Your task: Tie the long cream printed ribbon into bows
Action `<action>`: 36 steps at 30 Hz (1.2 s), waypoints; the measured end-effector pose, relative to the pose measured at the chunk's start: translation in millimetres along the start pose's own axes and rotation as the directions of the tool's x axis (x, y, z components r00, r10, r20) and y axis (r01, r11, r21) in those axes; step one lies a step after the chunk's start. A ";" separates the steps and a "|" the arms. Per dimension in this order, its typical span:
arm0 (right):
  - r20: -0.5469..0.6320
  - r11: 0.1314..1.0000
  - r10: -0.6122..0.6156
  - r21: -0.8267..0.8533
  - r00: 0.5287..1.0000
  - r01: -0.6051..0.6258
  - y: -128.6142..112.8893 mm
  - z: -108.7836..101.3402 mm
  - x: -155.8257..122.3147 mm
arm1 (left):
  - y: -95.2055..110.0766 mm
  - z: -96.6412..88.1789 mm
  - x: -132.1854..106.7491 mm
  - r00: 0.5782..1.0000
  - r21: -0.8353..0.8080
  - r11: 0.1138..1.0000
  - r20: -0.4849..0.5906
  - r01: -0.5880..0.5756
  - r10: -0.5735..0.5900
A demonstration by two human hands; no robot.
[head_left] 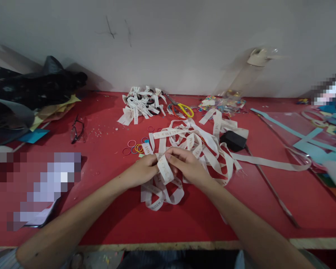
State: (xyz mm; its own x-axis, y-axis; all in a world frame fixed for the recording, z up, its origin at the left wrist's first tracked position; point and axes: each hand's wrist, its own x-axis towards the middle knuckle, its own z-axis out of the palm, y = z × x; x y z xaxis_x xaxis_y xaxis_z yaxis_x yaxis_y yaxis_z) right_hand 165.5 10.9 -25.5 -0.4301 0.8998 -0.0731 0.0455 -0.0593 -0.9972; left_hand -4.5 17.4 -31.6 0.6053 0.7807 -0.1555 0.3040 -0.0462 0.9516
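Observation:
A looped white printed ribbon (165, 170) is pinched between my two hands above the red table. My left hand (148, 170) grips it from the left, fingers closed. From the right, my right hand (187, 164) closes on the same ribbon with thumb and fingers. Loops of the ribbon hang below my hands onto the table. Behind and to the right lies a tangled pile of the same ribbon (197, 140). Several coloured elastic bands (136, 146) lie just beyond my left hand. What sits between my fingertips is partly hidden.
Tied ribbon pieces (142, 102) are heaped near the wall beside yellow-handled scissors (186, 110). A black block (233, 140) and thin rod (274, 190) lie right. Glasses (77, 129) and a phone (43, 216) are left. Plastic packets (224, 102) sit at the back.

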 end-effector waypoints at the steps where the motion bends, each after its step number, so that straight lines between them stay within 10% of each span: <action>1: -0.002 1.000 0.001 0.001 1.000 -0.001 -0.3 0.1 -0.1 | 0.2 0.0 0.0 1.000 -0.003 1.000 -0.001 0.003 -0.003; 36: -0.010 1.000 -0.004 0.011 1.000 0.004 -1.2 2.0 -0.7 | 1.6 0.4 0.4 1.000 -0.044 0.999 0.004 0.010 -0.010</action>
State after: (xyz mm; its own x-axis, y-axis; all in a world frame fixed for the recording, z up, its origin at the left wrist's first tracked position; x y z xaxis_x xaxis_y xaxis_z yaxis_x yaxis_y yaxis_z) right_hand 164.0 9.5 -24.2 -0.4215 0.9042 -0.0694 0.0337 -0.0608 -0.9976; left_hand -3.5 17.5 -30.2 0.6051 0.7787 -0.1658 0.2774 -0.0110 0.9607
